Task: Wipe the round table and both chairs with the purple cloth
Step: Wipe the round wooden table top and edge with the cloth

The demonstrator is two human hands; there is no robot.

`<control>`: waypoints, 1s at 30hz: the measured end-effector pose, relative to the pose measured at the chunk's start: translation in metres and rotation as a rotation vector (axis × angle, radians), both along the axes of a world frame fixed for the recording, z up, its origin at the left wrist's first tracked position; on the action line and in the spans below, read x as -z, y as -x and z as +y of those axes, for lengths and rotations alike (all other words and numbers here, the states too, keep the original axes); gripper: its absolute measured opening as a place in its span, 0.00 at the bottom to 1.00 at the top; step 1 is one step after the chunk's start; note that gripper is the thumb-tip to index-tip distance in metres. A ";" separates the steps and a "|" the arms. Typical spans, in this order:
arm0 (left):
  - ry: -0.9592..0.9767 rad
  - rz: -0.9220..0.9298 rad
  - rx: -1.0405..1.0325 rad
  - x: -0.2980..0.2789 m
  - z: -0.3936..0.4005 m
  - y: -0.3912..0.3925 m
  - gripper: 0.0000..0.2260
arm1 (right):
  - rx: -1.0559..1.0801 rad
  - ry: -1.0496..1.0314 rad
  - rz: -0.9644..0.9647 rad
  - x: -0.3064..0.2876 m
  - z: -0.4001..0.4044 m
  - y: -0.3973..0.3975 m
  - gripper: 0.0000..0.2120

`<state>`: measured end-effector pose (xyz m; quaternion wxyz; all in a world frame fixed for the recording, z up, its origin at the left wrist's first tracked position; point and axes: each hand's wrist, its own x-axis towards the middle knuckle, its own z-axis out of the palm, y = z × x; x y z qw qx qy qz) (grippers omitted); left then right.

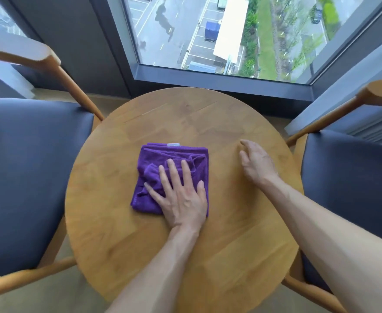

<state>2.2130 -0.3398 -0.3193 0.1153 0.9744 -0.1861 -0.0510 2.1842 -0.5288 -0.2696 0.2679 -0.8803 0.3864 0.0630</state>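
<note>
Lying folded into a rough square near the middle of the table, the cloth is purple, rumpled along its near-left part, with a small pale tag showing at its far edge. The left hand rests flat on the cloth's near-right part, palm down, fingers spread and extended toward the window, pinching nothing; the thumb lies along the cloth's right edge. The right hand is to the right of the cloth and apart from it, over bare wood, loosely open with fingers slightly curled and holding nothing; whether it touches the tabletop I cannot tell. Both forearms reach in from the near edge, bare. The table is round, light wood with visible grain. A left chair with a dark blue seat and pale wooden frame stands just beside the table's left side, and a matching right chair stands just beside its right side. Beyond the table, the window looks down on a road, parked vehicles and green strips of grass and trees.
</note>
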 end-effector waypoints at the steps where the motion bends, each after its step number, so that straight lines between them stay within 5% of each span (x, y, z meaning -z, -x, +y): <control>1: 0.012 0.007 0.041 0.000 -0.022 0.011 0.30 | 0.013 0.007 -0.031 -0.003 -0.005 0.003 0.20; 8: -0.104 0.111 0.493 -0.005 -0.095 0.087 0.32 | 0.038 0.086 -0.056 -0.013 -0.038 0.026 0.19; 17: -0.013 0.036 1.090 -0.001 0.052 0.100 0.30 | 0.009 0.194 0.099 0.008 -0.020 0.037 0.20; 22: -0.032 -0.066 1.004 0.002 0.148 0.018 0.29 | 0.098 0.194 0.160 0.016 0.008 0.028 0.27; 30: -0.160 -0.055 0.454 0.000 0.210 -0.112 0.30 | 0.038 0.188 0.167 0.013 0.047 0.030 0.26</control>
